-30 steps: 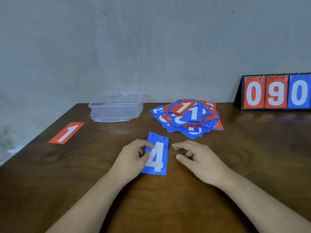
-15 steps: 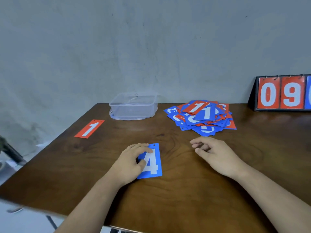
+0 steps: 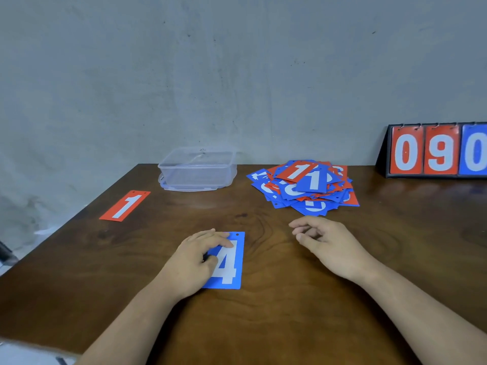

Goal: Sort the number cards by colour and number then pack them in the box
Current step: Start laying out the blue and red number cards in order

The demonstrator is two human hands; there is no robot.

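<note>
left hand (image 3: 195, 262) presses blue 4 card (image 3: 232, 270) flat on table (image 3: 290, 312), front centre; right hand (image 3: 326, 243) loosely curled, empty, near mixed card pile (image 3: 305, 188). suggest: keep pressure light, slide it to a blue spot apart from red 1 card (image 3: 125, 206).

We see soft, even light whose source is out of view; nothing casts a hard shadow. The grey wall (image 3: 237, 75) is flatly lit and rather dull. The dark table (image 3: 290, 325) carries a mild sheen, strongest at the far right, where the scoreboard (image 3: 437, 151) is faintly mirrored. Thin, blurred shadows lie under the left hand (image 3: 195, 262) and the right hand (image 3: 326, 246). The clear box (image 3: 197, 167) catches pale highlights. We find the picture slightly soft throughout, and the wide lens bows the table's edges.
</note>
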